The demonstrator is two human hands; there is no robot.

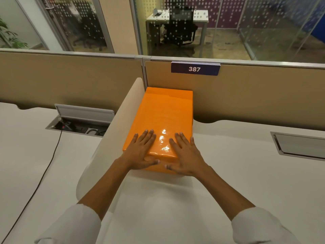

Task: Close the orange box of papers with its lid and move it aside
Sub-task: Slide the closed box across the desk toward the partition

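The orange box (163, 113) lies on the white desk with its glossy lid on top, so no papers show. Its far end reaches the beige partition and its left side runs along a curved white divider. My left hand (140, 152) rests flat on the lid's near left corner, fingers spread, thumb hooked over the front edge. My right hand (184, 155) lies flat on the near right corner in the same way, thumb against the front face. Both palms press on the box; neither hand is closed around anything.
The curved white divider (112, 136) stands just left of the box. An open cable hatch (82, 122) with a black cable (49, 162) lies on the left desk. A shut hatch (299, 145) is at the right. The beige partition (255, 95) carries a tag reading 387.
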